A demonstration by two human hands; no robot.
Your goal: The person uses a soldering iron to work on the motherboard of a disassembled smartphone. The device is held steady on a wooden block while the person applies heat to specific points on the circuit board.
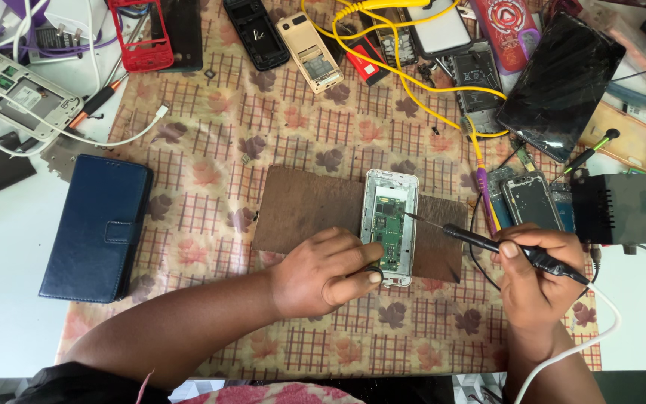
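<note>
Centre of the frame, on a brown board (300,209) atop the patterned cloth: opened white phone (389,226), green circuit board exposed, long axis running up-down in the picture, top end toward the frame's upper edge. Left hand (321,271): grip pressed on the phone's lower left edge, steadying it. Right hand (536,273): grip clenched round a black soldering iron (514,251), tip pointing left, touching the phone's right rim. Step, by judgement: board work; next calls for a steady tip. Blue wallet case (97,228), left.
</note>
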